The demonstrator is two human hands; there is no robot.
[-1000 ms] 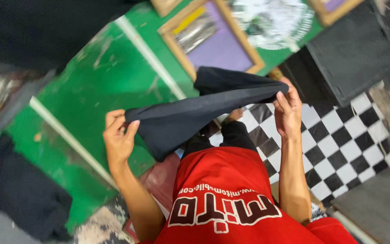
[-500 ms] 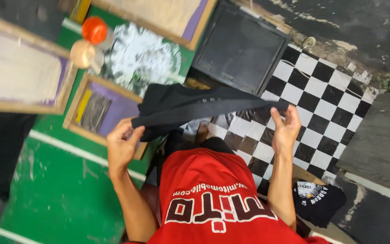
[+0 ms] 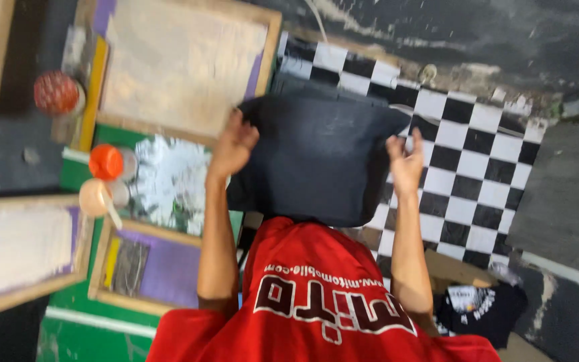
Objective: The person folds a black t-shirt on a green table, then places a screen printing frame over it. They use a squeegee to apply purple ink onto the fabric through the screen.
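A dark cloth (image 3: 316, 157) is held spread out above the checkered floor (image 3: 464, 167). Its left edge is grasped by the left hand (image 3: 234, 144); the right hand (image 3: 407, 161) is seen at its right edge, fingers loosened and open. Wooden frames (image 3: 182, 64) and orange-lidded jars (image 3: 106, 162) lie to the left.

You're holding up a dark charcoal, almost black garment (image 3: 319, 157), plain with no print showing. You're wearing a bright red shirt (image 3: 323, 302) with white lettering outlined in dark. The floor (image 3: 467, 154) under it is showing black and white checks, and off to the side it's going green (image 3: 75, 335) with a white stripe. The wooden screen frames (image 3: 182, 64) are showing tan wood with purple edging, one with a yellow strip. Two pots are sitting there with an orange lid (image 3: 106, 161) and a red lid (image 3: 55, 92). A black printed shirt (image 3: 480, 310) is lying in the corner.
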